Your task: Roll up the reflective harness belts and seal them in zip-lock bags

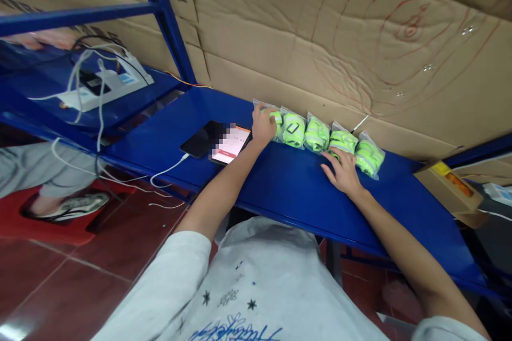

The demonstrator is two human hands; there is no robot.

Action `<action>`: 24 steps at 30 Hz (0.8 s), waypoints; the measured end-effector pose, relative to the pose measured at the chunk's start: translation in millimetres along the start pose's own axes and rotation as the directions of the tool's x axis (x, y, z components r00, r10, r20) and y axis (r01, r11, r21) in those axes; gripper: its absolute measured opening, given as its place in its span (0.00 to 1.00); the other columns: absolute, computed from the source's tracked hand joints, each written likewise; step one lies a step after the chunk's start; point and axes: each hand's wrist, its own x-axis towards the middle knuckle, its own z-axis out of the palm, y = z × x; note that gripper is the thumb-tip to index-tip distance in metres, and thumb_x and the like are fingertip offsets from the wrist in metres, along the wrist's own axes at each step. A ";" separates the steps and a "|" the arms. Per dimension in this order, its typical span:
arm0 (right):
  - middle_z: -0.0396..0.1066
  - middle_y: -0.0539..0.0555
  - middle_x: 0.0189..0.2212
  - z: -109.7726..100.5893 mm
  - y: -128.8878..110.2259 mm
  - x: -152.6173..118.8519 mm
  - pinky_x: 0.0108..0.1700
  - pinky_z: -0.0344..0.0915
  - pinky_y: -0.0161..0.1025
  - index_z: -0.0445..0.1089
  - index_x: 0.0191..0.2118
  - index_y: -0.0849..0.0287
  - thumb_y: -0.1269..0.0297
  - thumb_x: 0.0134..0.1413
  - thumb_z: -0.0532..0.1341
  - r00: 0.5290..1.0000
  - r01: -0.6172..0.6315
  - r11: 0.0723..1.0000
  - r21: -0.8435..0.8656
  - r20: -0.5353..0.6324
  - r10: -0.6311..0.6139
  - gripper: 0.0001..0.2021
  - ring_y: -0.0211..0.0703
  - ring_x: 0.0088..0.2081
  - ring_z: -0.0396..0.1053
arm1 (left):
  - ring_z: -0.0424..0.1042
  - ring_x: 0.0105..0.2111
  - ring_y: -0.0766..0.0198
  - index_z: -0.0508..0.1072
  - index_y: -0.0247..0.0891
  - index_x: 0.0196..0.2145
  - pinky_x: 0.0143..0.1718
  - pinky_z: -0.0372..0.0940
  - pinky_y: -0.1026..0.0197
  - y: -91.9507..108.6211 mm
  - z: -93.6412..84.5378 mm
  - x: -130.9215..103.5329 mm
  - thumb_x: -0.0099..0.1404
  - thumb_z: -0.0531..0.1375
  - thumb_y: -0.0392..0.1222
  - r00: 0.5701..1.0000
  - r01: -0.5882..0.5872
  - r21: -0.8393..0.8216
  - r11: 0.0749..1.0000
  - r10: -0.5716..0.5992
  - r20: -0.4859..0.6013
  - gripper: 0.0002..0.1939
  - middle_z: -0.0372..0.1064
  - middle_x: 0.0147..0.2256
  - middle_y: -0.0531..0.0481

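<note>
Several clear bags of neon-green items (pixel 316 136) stand in a row on the blue shelf (pixel 280 186), against the cardboard wall. My left hand (pixel 263 125) rests on the leftmost bag (pixel 276 117), fingers curled over it. My right hand (pixel 341 170) lies flat on the shelf, its fingers touching the front of the fourth bag (pixel 342 141). A last bag (pixel 370 157) sits at the right end of the row.
A phone (pixel 218 141) on a white charging cable lies left of the bags. A power strip with cables (pixel 100 88) sits on the left shelf. A cardboard box (pixel 450 186) is at the right end. Another person's leg and shoe (pixel 76 205) show below left.
</note>
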 end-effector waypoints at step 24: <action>0.77 0.64 0.54 37.2 -19.7 32.9 0.57 0.75 0.51 0.68 0.62 0.58 0.46 0.77 0.41 0.915 0.029 0.916 0.400 -0.380 0.137 0.29 0.54 0.54 0.78 | 0.67 0.59 0.52 0.71 0.44 0.34 0.64 0.63 0.43 44.5 -1.2 -68.4 0.69 0.52 0.41 0.709 -0.595 -0.321 0.737 0.670 0.221 0.09 0.71 0.55 0.39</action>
